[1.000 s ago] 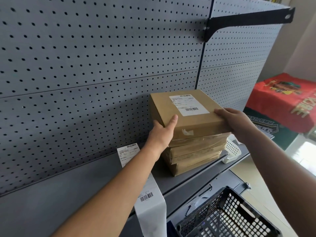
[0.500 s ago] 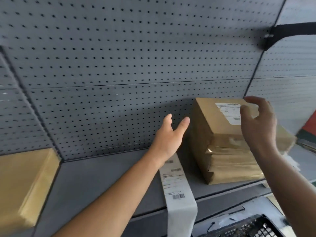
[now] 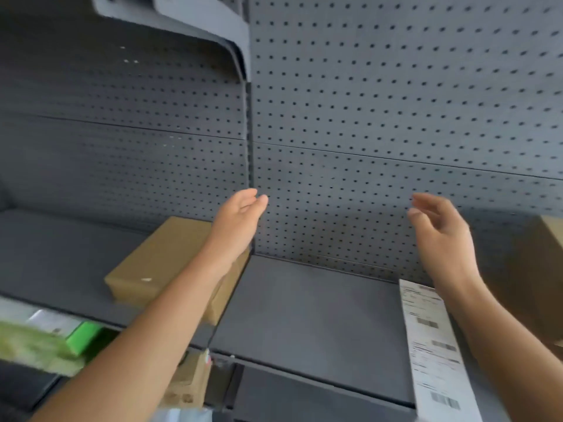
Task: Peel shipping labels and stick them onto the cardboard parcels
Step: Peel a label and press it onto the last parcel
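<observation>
Both my hands are raised in front of the grey pegboard and hold nothing. My left hand (image 3: 240,220) hovers with fingers apart above a plain brown cardboard parcel (image 3: 161,263) lying on the left shelf section. My right hand (image 3: 441,233) is open too, above the strip of white shipping labels (image 3: 432,345) that lies on the shelf and hangs over its front edge. At the far right edge, the stack of labelled brown parcels (image 3: 545,281) is only partly in frame. The whole frame is motion-blurred.
The grey shelf (image 3: 310,318) has bare surface between the parcel and the label strip. A black upright (image 3: 250,166) divides the two pegboard sections. A green and white package (image 3: 58,339) lies low at the left, and a small cardboard box (image 3: 189,382) sits below the shelf edge.
Both hands let go of the labelled parcel on the stack and lifted away open. My view swung left, so the stack slid to the right edge and the plain parcel came into view.
</observation>
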